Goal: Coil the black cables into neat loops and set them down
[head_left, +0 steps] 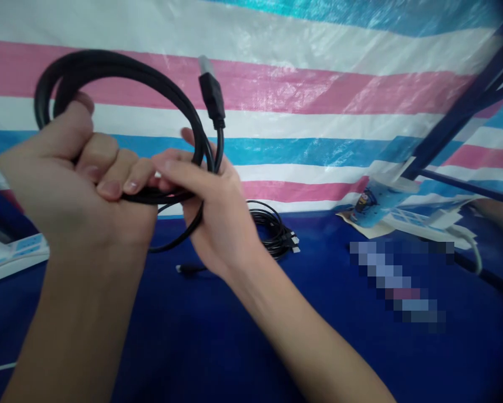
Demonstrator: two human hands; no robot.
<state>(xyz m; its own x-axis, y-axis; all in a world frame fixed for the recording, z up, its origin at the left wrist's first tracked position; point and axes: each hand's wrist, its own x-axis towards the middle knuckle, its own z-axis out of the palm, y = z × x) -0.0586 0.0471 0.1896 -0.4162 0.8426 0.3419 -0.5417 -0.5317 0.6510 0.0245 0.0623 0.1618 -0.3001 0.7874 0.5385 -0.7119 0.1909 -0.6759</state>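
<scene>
A thick black cable (pixel 150 75) is looped into a coil and held up in front of me. My left hand (pixel 96 157) is closed around the left and lower part of the loops, fingers curled over. At the right side of the coil, my right hand (pixel 215 201) grips the cable between thumb and fingers. One black plug (pixel 212 96) with a clear cap sticks up above my right hand. The other plug (pixel 190 270) hangs low over the table, and part of its cord is hidden behind my right forearm.
On the blue table (pixel 184 347) behind my right hand lies another coiled black cable (pixel 276 238). A blue cup (pixel 380 196) and a white power strip (pixel 428 226) stand at the back right. Another power strip (pixel 20 254) is at left. Striped sheeting (pixel 310 129) hangs behind.
</scene>
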